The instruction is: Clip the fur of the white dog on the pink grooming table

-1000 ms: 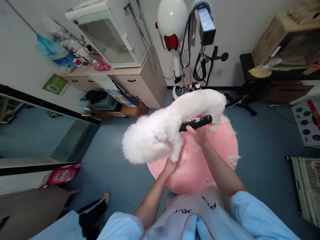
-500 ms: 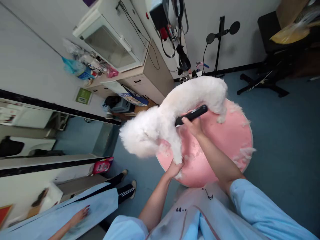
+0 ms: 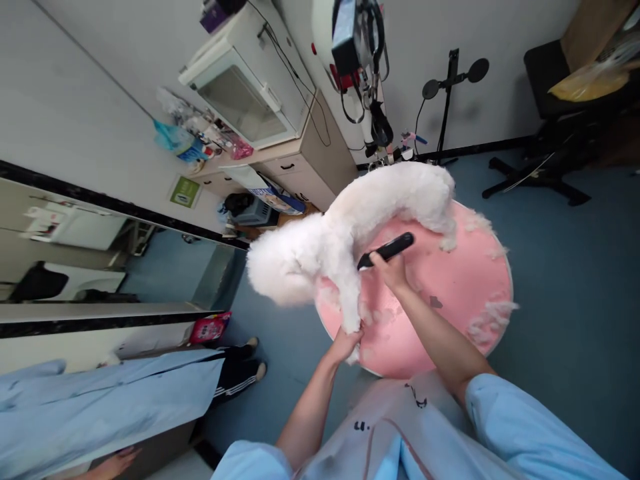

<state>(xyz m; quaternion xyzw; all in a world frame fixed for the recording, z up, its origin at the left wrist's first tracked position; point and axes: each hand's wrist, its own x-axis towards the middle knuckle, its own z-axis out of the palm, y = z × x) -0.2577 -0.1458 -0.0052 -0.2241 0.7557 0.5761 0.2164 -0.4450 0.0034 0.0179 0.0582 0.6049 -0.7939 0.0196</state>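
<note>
Beyond the pale apron (image 3: 345, 447), the left hand (image 3: 345, 345) is closed around the lower foreleg of the white dog (image 3: 360, 213) at the near-left rim of the round pink table (image 3: 465, 267), the same grasp as half a second ago. The right hand (image 3: 393, 270) grips the black clipper (image 3: 395, 247), which sits lower against the dog's side than before; a pale edge at its tip now shows just behind the foreleg, though whether it touches the fur cannot be told. The dog stands across the table's far side, its body beyond both hands, its fluffy head reaching past the left rim over the floor (image 3: 565, 300). Between the right forearm and the right rim spreads pink surface, with loose fur (image 3: 493, 317) along the edge, some tufts overhanging it; blue floor opens outward on that side. To the left, the co-worker (image 3: 145, 400) in a light blue gown stands well apart from the table, and that person's hand (image 3: 120, 460) is now lower in view than half a second ago. Farther off are a beige cabinet (image 3: 335, 147) bearing a white glass-doored box (image 3: 240, 100), and a black stand (image 3: 453, 80) near the wall.
</note>
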